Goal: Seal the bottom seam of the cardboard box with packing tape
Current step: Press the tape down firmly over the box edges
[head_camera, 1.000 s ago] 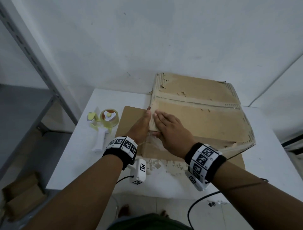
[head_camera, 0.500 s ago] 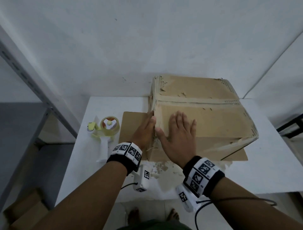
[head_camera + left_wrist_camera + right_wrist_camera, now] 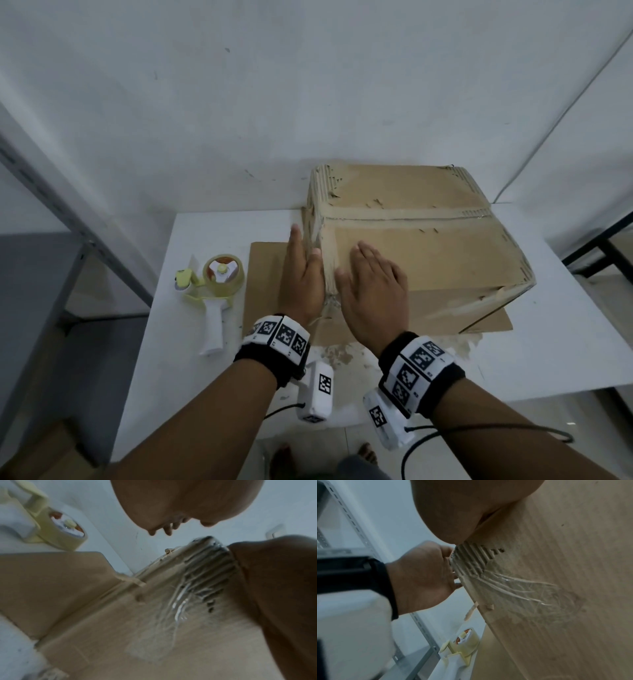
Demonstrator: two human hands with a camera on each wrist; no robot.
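A worn cardboard box (image 3: 428,260) lies on a white table (image 3: 212,226), its taped centre seam (image 3: 404,216) facing up. My left hand (image 3: 301,274) presses flat against the box's left side, thumb at the top edge. My right hand (image 3: 373,287) lies flat on the top face near that same left edge, fingers straight. Wrinkled clear tape (image 3: 180,607) runs over the torn corrugated corner (image 3: 471,559) between the two hands. A yellow-and-white tape dispenser (image 3: 215,284) lies on the table left of the box; neither hand touches it.
A flat cardboard sheet (image 3: 263,267) lies under the box. A grey metal shelf frame (image 3: 68,219) stands at the left beside the table. Cardboard pieces (image 3: 44,452) lie on the floor at lower left. The white wall is right behind the box.
My right hand has slid from the near left corner farther onto the top face and flattened. The left hand has slid farther along the box's left side.
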